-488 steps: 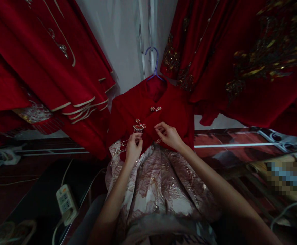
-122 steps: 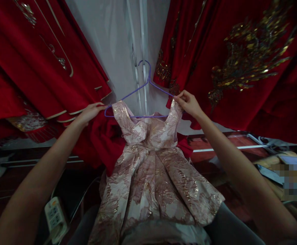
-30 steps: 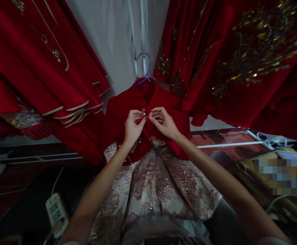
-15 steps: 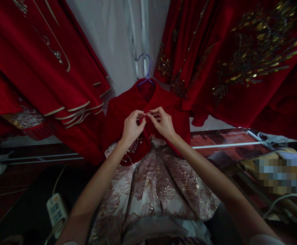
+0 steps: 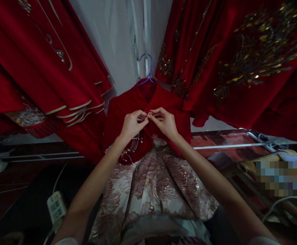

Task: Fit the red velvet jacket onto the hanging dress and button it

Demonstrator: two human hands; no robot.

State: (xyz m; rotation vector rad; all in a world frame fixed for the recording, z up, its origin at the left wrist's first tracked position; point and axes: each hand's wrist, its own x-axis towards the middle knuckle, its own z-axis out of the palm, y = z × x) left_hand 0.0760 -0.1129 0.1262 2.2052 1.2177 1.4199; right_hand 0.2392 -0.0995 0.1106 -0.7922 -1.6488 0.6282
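**Close work on red velvet**

The left hand (image 5: 132, 124) and right hand (image 5: 165, 122) meet at the chest of a short red velvet jacket (image 5: 119, 112). The jacket hangs on a purple wire hanger (image 5: 150, 68) against a white wall (image 5: 112, 41). The fingers of both hands are drawn narrow, pinching the small pearl-beaded clasp (image 5: 150, 113) at the jacket's front opening. A beaded tassel (image 5: 132, 148) dangles just below the left hand. Beneath the jacket spreads a pink and gold brocade dress (image 5: 153, 183). Red gold-embroidered robes (image 5: 240, 61) hang close by, and a white power strip (image 5: 56, 206) lies at lower left.
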